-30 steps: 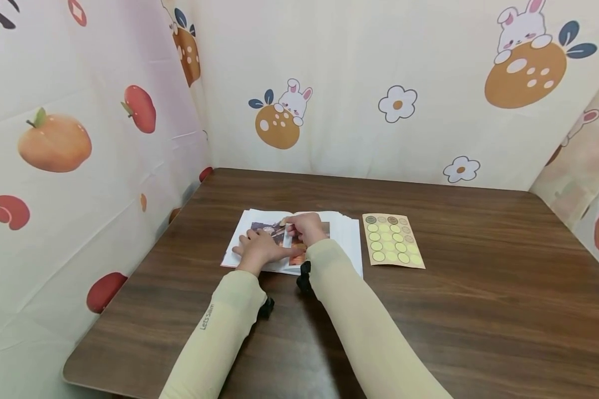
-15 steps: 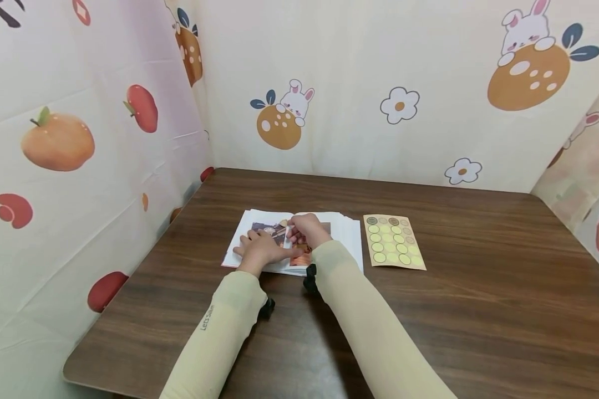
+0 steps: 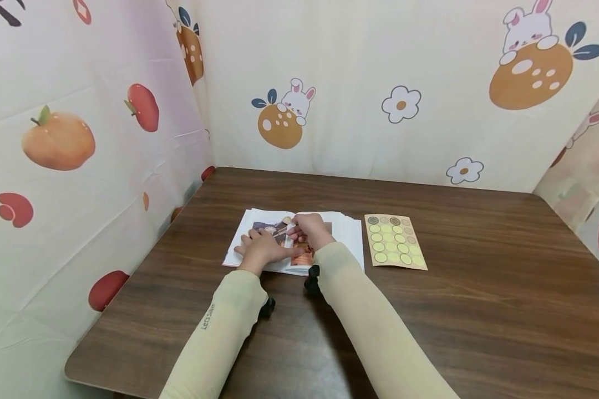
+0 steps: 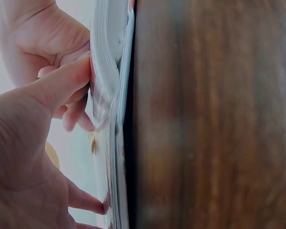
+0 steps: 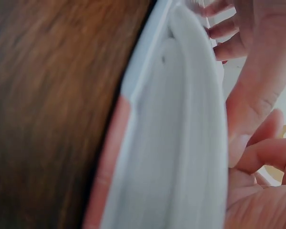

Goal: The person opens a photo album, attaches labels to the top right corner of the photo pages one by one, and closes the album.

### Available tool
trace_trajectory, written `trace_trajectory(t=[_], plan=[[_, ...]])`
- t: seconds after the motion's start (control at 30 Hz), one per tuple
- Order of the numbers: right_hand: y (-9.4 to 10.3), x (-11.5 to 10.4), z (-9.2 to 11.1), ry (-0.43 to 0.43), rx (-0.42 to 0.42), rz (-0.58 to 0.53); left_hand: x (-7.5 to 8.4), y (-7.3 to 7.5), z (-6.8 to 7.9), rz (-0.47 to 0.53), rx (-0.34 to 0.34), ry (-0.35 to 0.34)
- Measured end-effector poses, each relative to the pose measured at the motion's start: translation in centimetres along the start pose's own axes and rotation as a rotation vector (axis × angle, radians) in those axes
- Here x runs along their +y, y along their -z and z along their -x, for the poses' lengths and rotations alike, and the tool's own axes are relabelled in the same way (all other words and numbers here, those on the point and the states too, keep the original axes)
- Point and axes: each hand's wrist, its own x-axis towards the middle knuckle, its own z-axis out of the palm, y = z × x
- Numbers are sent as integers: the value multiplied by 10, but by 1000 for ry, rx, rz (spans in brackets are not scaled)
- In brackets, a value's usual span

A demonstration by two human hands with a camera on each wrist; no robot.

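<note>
An open book with colour pictures lies on the dark wooden table. My left hand rests on it with fingers spread over the left page and the thumb stretched across to the right page. Curled at the middle of the spread, my right hand pinches the edge of a small round tan sticker above the left page's picture. In the left wrist view the right hand's lower fingers hang just over the page. My left thumb presses near the page edge in the right wrist view.
A tan sheet of round stickers, several yellow and a few dark, lies right of the book. The wooden table reaches back to a curtain printed with rabbits, fruit and flowers. Another printed curtain stands along the left.
My right hand has drawn slightly to the right, and the round sticker shows more fully beside its fingertips. My left hand has stayed in place on the book.
</note>
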Motion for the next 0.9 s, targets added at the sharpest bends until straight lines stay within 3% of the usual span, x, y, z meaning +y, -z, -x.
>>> trace_trajectory(t=[0.2,0.3,0.47,0.9], plan=[[-2,-1,-4,5,30,-129,-1,2,-1,-12,1,9],[-3,-3,-6,-22,-85,-243,-2,2,-1,-16,1,15],[-4,-5,-10,-137,-308,-359,-1,1,-2,-11,5,18],[-4,-5,-15,-189,-414,-292,4,1,-1,-46,-13,44]])
